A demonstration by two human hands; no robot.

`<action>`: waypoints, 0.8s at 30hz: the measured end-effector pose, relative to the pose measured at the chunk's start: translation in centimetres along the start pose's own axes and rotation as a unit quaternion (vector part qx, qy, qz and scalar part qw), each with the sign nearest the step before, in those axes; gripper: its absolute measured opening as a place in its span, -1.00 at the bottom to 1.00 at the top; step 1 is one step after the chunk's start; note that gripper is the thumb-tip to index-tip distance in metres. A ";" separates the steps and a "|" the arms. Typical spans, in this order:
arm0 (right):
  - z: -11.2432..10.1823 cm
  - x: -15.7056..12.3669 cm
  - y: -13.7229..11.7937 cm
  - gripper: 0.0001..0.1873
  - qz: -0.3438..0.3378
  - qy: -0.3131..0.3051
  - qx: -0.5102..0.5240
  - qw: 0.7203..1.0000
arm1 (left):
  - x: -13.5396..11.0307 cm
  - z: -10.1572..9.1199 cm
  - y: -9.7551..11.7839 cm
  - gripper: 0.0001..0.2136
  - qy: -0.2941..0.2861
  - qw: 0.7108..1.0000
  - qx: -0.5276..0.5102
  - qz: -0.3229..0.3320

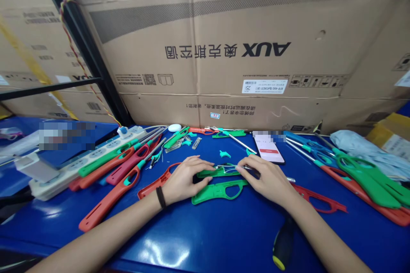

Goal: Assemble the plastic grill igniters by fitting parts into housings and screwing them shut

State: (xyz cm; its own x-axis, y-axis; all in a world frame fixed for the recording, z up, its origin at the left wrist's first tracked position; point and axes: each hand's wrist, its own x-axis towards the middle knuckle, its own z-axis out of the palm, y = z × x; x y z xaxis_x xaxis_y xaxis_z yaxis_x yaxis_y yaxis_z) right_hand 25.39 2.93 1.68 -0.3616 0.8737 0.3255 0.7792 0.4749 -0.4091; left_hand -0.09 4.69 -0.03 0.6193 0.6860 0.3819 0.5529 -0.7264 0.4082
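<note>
My left hand (187, 178) pinches the left end of a green gas-lighter half-shell (221, 172) between thumb and fingers. Thin white wires and small parts lie inside that shell. At its right end, my right hand (267, 178) has its fingers closed on a metal lighter tube (291, 179), whose far tip shows beyond the hand; the fingers hide most of it. Just in front, a second green half-shell (213, 192) rests on the blue table. Red half-shells lie on both sides, one (155, 182) by my left wrist and another (323, 199) past my right wrist.
Several long lighters (110, 200) lean by a white power strip (99, 151) at left; more green ones (368, 179) lie at right. A phone (268, 150), a teal trigger (224, 154) and small metal parts (179, 144) sit behind. A screwdriver (283, 243) lies in front. Cardboard boxes (224, 17) wall the back.
</note>
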 end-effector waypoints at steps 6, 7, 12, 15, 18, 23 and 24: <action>0.1 0.0 -0.1 -0.76 -0.008 -0.008 -0.005 1.000 | 0.0 0.1 0.0 -0.70 -0.005 1.000 -0.021 -0.006; 0.1 0.0 -0.1 -0.76 -0.010 -0.010 -0.006 1.000 | 0.0 0.1 0.0 -0.70 -0.007 1.000 -0.019 -0.007; 0.2 -0.1 -0.1 -0.76 -0.016 -0.016 -0.006 1.000 | 0.2 0.1 0.1 -0.68 -0.022 1.000 0.002 0.009; 0.2 -0.1 -0.1 -0.75 -0.013 -0.018 -0.007 1.000 | 0.2 0.0 0.3 -0.68 -0.036 0.999 0.022 0.015; 0.3 -0.1 -0.1 -0.75 -0.009 -0.015 -0.008 1.000 | 0.3 -0.1 0.4 -0.68 -0.045 0.998 0.038 0.015; 0.3 0.0 0.0 -0.77 -0.003 -0.011 -0.005 1.000 | 0.4 -0.2 0.6 -0.68 -0.050 0.997 0.060 0.021; 0.3 0.1 0.0 -0.78 -0.002 -0.011 -0.003 1.000 | 0.4 -0.2 0.6 -0.68 -0.053 0.996 0.064 0.022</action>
State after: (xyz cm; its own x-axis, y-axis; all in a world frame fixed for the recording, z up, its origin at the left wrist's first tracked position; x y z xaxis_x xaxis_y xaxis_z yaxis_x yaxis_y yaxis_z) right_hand 25.21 3.00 1.50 -0.3760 0.8735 0.3092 0.7803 0.4785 -0.4027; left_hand 0.36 4.57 0.57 0.6952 0.6509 0.3050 0.5872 -0.7590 0.2813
